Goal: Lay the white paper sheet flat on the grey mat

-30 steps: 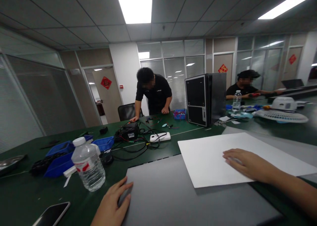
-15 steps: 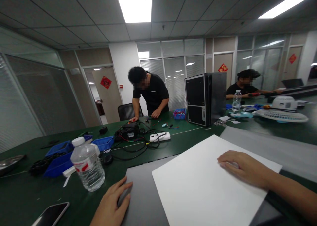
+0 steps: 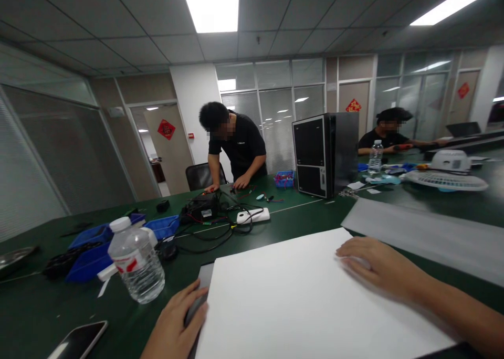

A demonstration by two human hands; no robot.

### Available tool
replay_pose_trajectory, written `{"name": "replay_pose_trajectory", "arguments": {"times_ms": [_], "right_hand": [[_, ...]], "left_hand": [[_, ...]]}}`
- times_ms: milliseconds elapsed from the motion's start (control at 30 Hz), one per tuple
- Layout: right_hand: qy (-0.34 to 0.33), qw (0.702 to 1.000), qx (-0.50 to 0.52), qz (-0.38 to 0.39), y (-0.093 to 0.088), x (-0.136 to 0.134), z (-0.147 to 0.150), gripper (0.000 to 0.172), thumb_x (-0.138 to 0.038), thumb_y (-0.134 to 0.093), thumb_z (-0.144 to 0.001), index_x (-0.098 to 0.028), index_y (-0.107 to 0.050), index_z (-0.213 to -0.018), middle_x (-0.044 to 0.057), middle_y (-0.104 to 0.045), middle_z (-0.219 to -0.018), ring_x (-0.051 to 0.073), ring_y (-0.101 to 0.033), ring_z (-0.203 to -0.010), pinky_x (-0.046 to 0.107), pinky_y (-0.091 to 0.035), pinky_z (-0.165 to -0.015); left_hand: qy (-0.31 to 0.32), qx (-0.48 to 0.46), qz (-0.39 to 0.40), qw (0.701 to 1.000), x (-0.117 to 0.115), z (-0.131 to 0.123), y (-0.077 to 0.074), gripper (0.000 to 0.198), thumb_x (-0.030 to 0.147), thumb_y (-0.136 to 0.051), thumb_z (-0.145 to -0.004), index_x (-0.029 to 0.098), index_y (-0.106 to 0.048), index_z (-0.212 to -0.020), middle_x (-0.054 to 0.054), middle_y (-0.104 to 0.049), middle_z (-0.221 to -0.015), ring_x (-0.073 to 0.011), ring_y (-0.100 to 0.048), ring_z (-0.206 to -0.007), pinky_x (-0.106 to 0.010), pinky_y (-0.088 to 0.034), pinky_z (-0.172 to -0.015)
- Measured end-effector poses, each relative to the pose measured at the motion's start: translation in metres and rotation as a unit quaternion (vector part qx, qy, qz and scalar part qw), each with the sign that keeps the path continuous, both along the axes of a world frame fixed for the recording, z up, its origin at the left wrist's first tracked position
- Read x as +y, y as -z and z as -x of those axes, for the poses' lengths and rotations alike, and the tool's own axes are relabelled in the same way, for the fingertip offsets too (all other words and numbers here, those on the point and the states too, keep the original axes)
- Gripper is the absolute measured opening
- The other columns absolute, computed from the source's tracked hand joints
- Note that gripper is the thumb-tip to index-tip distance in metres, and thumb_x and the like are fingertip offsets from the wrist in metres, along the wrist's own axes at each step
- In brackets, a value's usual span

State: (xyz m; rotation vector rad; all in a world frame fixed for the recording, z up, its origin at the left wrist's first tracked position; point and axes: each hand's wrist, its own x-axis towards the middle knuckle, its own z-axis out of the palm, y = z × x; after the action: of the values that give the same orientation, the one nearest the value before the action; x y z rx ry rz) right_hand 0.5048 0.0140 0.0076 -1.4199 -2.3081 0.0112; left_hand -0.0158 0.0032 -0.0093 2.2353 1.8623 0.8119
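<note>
A large white sheet of paper [image 3: 291,291] lies before me on a grey flat board [image 3: 206,274], whose left edge and corner show beside the sheet. My right hand [image 3: 372,259] lies flat on the paper near its far right corner, fingers stretched out. At the left edge of the board rests my left hand [image 3: 177,319], open, its fingertips on the grey edge and its thumb apart, close to the paper's left edge.
A water bottle [image 3: 136,262] and a phone [image 3: 79,340] are at left, near blue trays [image 3: 88,262]. Beyond lie cables and a power strip [image 3: 253,215]. A computer tower [image 3: 326,154] stands farther back; a translucent sheet [image 3: 425,238] lies right. Two people [image 3: 238,144] work across the table.
The white paper has slid and turned leftward under my right hand, and now covers most of the grey board. My left hand has stayed at the board's left edge.
</note>
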Motion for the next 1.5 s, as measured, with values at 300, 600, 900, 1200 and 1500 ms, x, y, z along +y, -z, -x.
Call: {"name": "replay_pose_trajectory", "arguments": {"times_ms": [300, 600, 900, 1200, 1500], "right_hand": [[0.000, 0.998, 0.001, 0.059, -0.007, -0.006, 0.010, 0.047, -0.053, -0.044, -0.106, -0.025, -0.078, -0.122, 0.009, -0.076, -0.123, 0.027, -0.070, -0.113, 0.050, -0.055, -0.103], [-0.024, 0.999, -0.003, 0.047, -0.001, -0.004, 0.012, 0.044, -0.050, -0.045, -0.106, -0.027, -0.079, -0.120, 0.007, -0.073, -0.132, 0.028, -0.066, -0.125, 0.053, -0.051, -0.111], [-0.019, 0.998, -0.001, 0.057, 0.003, -0.001, 0.008, 0.044, -0.052, -0.045, -0.106, -0.028, -0.079, -0.120, 0.006, -0.073, -0.133, 0.027, -0.066, -0.125, 0.049, -0.051, -0.111], [0.013, 0.997, 0.026, 0.068, 0.006, 0.002, 0.003, 0.047, -0.055, -0.045, -0.104, -0.026, -0.079, -0.120, 0.007, -0.073, -0.133, 0.028, -0.067, -0.124, 0.051, -0.051, -0.111], [0.015, 0.997, 0.012, 0.073, 0.001, -0.002, 0.010, 0.048, -0.055, -0.044, -0.105, -0.025, -0.078, -0.122, 0.008, -0.072, -0.134, 0.028, -0.066, -0.125, 0.051, -0.050, -0.112]], "left_hand": [[-0.009, -0.001, -0.007, 1.000, -0.002, 0.001, 0.002, 0.052, 0.055, -0.053, -0.091, 0.024, -0.081, -0.122, -0.011, -0.069, -0.145, -0.0360, -0.065, -0.134, -0.057, -0.048, -0.117], [-0.015, 0.006, -0.011, 1.000, 0.000, 0.003, 0.006, 0.051, 0.044, -0.057, -0.083, 0.023, -0.080, -0.123, -0.012, -0.069, -0.144, -0.0340, -0.066, -0.133, -0.055, -0.048, -0.117], [-0.019, 0.007, -0.002, 1.000, -0.001, -0.002, -0.002, 0.052, 0.052, -0.051, -0.086, 0.023, -0.082, -0.116, -0.011, -0.071, -0.142, -0.0336, -0.067, -0.131, -0.056, -0.048, -0.116], [-0.010, 0.015, -0.029, 0.999, 0.001, 0.003, 0.008, 0.056, 0.050, -0.052, -0.088, 0.018, -0.077, -0.126, -0.012, -0.071, -0.141, -0.0324, -0.068, -0.130, -0.051, -0.050, -0.116], [-0.007, 0.021, -0.043, 0.999, 0.000, 0.005, 0.010, 0.054, 0.047, -0.053, -0.089, 0.017, -0.077, -0.127, -0.013, -0.071, -0.141, -0.0350, -0.068, -0.130, -0.054, -0.051, -0.115]]}}
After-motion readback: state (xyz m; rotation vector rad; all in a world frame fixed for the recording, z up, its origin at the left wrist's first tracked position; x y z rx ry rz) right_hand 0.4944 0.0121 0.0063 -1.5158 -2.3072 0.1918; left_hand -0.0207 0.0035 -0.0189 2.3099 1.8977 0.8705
